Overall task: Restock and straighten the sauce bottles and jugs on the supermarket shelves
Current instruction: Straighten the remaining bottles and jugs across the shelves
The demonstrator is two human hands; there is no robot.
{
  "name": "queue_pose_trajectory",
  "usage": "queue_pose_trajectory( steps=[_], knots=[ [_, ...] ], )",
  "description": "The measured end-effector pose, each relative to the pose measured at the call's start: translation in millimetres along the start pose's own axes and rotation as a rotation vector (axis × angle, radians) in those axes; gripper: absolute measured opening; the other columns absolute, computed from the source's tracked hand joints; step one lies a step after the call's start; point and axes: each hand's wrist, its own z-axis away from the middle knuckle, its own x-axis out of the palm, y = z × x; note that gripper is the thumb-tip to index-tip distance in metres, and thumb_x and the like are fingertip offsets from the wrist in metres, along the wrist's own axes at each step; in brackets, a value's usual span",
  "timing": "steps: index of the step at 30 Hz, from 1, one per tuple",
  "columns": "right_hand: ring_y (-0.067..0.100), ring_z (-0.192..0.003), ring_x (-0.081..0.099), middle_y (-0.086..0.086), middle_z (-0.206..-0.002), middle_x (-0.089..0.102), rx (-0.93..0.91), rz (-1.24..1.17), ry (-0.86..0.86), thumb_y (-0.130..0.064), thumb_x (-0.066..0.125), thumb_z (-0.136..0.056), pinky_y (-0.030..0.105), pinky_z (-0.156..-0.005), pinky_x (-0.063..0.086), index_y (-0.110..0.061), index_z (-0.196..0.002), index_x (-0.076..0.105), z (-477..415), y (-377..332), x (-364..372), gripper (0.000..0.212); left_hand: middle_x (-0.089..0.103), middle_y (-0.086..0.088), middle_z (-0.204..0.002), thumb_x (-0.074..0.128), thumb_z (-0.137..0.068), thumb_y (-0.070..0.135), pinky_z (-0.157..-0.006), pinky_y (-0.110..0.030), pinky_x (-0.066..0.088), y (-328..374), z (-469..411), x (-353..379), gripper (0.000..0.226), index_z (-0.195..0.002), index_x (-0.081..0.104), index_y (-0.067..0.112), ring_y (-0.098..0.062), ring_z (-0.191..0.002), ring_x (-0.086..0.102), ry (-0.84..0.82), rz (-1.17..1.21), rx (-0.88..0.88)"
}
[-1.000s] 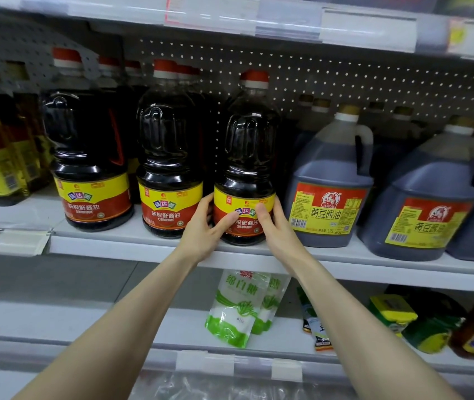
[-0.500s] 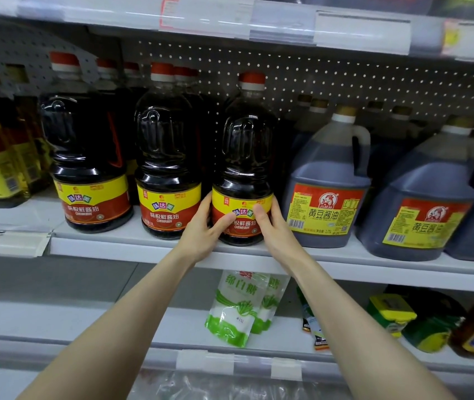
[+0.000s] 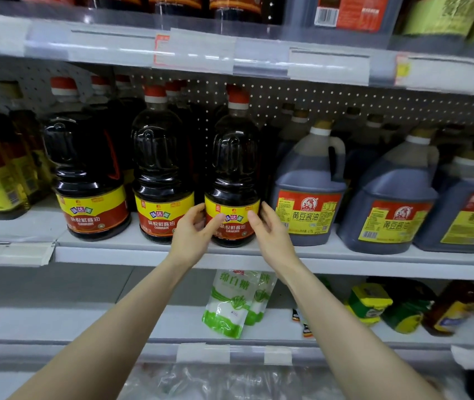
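1. Your left hand (image 3: 192, 230) gripped the left side of the bottle (image 3: 234, 168), with your thumb on its label.
2. Your right hand (image 3: 270, 230) gripped its right side.
3. The bottle stood upright on the shelf (image 3: 345, 256), between your fingers.
4. A jug (image 3: 307, 180) sat just right of your right fingers.

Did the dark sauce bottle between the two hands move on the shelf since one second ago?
No. The dark red-capped sauce bottle keeps its gap to the grey plastic jug beside it.

White shelf (image 3: 374, 264), dark sauce bottles (image 3: 157, 174) left, handled jugs (image 3: 307, 192) right, all upright
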Motion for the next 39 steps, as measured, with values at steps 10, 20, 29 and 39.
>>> queue_pose_trajectory(
  steps=[10, 20, 29, 39],
  knots=[
    [0.006, -0.118, 0.047, 0.002, -0.143, 0.049, 0.022, 0.080, 0.200, -0.031, 0.055, -0.097, 0.019, -0.094, 0.036, -0.015, -0.144, 0.041, 37.9, -38.7, -44.6, 0.052, 0.063, 0.000, -0.104, 0.068, -0.088, 0.025, -0.066, -0.007, 0.047, 38.0, 26.9, 19.5, 0.040, -0.123, 0.055, 0.010, -0.004, -0.090, 0.060, -0.022, -0.059, 0.022],
    [0.013, -0.136, 0.040, -0.002, -0.150, 0.041, 0.080, 0.083, 0.281, -0.037, 0.054, -0.096, 0.024, -0.102, 0.035, -0.018, -0.148, 0.034, 43.4, -35.4, -101.9, 0.059, 0.052, -0.010, -0.136, 0.067, -0.088, 0.027, -0.093, -0.024, 0.044, 43.3, 26.4, 75.9, 0.062, -0.142, 0.041, 0.010, -0.019, -0.122, 0.052, -0.168, 0.042, -0.043],
    [0.015, -0.145, 0.022, -0.009, -0.160, 0.018, 0.143, 0.040, 0.136, -0.050, 0.055, -0.092, 0.031, -0.109, 0.028, -0.029, -0.155, 0.008, 2.8, -7.0, -131.0, 0.082, 0.057, 0.012, -0.132, 0.068, -0.081, 0.044, -0.100, -0.026, 0.046, 27.7, -0.2, 122.7, 0.076, -0.147, 0.035, 0.025, -0.003, -0.120, 0.054, -0.185, 0.071, -0.013],
    [0.018, -0.137, 0.038, -0.006, -0.147, 0.043, 0.155, 0.042, 0.038, -0.067, 0.046, -0.086, 0.044, -0.114, 0.033, -0.030, -0.152, 0.015, -27.5, 27.9, -139.1, 0.082, 0.063, 0.013, -0.117, 0.060, -0.091, 0.028, -0.076, -0.011, 0.052, 10.4, -19.4, 143.2, 0.054, -0.140, 0.039, 0.020, 0.005, -0.100, 0.063, -0.174, 0.125, -0.011]
  ],
)
